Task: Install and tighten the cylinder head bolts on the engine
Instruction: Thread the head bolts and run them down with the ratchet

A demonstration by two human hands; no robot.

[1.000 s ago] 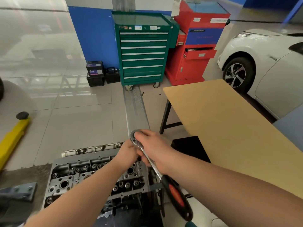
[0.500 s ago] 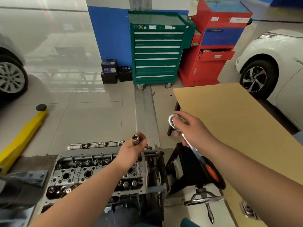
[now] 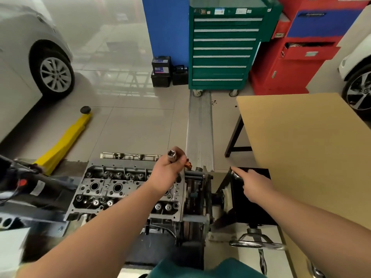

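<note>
Left hand (image 3: 167, 170) fingers grip the socket (image 3: 172, 155) upright; right hand (image 3: 254, 185) holds the ratchet (image 3: 235, 174).

My only view comes from the head camera, a wide-angle lens looking forward and down from above the engine (image 3: 130, 189). It sits near enough that both forearms run up from the bottom edge. Past them it faces the workshop floor (image 3: 130, 127) and the green tool cabinet (image 3: 222, 49) well beyond.
</note>
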